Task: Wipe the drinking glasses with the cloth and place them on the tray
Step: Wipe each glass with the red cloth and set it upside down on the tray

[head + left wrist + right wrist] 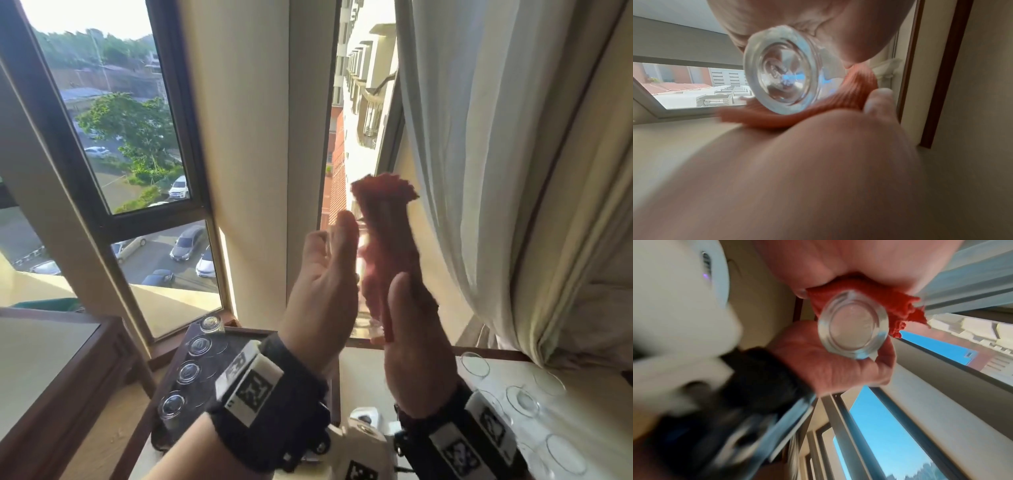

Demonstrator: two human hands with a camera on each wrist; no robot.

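On the tray (236, 346) at lower left of the head view, I count four glasses (187, 372) placed; several more (522, 401) wait on the bench (579, 411) at right. The task looks under way, well short of done. My left hand (322, 287) and right hand (412, 339) press one raised glass (363, 325) between them, the cloth (387, 226) around it.

Left wrist view: left hand curled round the glass (785, 76).

Right wrist view: right hand grips cloth (898, 305) against glass (853, 327).

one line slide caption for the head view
Both hands raise a glass wrapped in a red cloth toward the window, four glasses waiting on the tray below.
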